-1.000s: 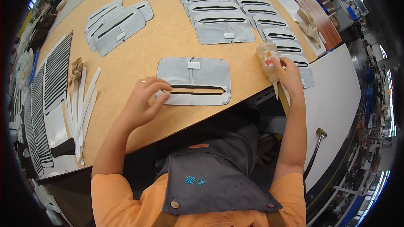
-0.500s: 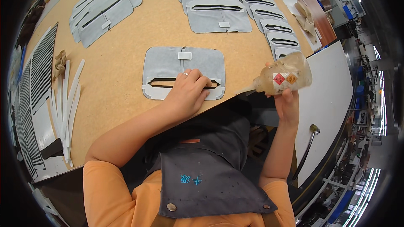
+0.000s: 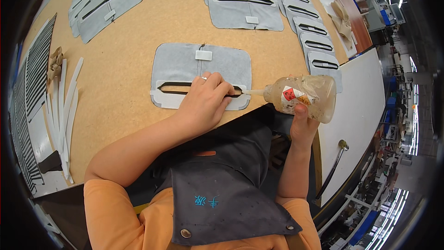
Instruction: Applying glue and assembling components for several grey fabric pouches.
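A grey rounded panel [image 3: 178,65], fabric-like, lies near the table's front edge. It has a long black-edged slot with a white surround, and a small white tab [image 3: 203,55] sits at its far side. My left hand [image 3: 206,99] rests on the panel with fingers bent together over the right half of the slot, gripping at its edge; the fingertips are partly hidden. My right hand [image 3: 303,125] is wrapped round a cloudy, stained squeeze bottle [image 3: 321,95] with warning labels. The bottle is held on its side, and its narrow nozzle [image 3: 253,92] points left, its tip at the slot's right end.
Overlapping grey panels lie at the far left [image 3: 111,9], far middle [image 3: 245,11] and right [image 3: 323,63]. White strips [image 3: 62,111], crumpled brown paper [image 3: 55,62] and black-striped sheets [image 3: 39,74] are on the left. A brush-like tool [image 3: 335,162] lies on the white surface at right.
My right hand has brought the bottle left and slightly down, so its nozzle now reaches the slot's right end. My left hand stays on the panel.
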Available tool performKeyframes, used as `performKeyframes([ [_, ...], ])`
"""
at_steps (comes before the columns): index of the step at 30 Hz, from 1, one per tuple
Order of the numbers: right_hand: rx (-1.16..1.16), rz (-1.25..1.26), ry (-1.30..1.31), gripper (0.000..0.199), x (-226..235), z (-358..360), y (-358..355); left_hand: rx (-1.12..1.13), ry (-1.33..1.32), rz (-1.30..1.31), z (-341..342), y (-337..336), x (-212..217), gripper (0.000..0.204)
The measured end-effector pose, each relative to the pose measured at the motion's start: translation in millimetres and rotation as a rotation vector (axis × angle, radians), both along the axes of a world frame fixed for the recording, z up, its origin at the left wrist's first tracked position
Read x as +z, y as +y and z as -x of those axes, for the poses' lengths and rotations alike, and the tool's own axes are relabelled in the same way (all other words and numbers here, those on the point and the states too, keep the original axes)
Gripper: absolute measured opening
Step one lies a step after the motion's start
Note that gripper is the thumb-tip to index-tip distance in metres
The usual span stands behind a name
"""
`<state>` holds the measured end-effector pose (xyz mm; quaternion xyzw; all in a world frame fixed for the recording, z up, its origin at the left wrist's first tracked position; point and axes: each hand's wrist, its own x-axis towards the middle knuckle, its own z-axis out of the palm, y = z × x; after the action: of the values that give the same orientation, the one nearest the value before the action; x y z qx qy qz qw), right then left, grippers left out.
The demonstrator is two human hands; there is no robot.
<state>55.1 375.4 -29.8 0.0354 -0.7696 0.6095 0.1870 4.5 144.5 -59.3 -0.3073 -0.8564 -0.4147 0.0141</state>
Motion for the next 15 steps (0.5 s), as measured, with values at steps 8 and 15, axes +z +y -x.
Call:
performKeyframes([
  [8, 0.026, -0.138, 0.030, 0.072, -4.6, 1.0, -3.3, 0.011, 0.063, -0.005, 0.9, 0.5, -3.5, 0.011],
  [15, 0.115, -0.066, 0.080, 0.068, -2.2, 2.8, -3.9, 0.008, 0.056, -0.001, 1.0, 0.8, -2.4, 0.010],
])
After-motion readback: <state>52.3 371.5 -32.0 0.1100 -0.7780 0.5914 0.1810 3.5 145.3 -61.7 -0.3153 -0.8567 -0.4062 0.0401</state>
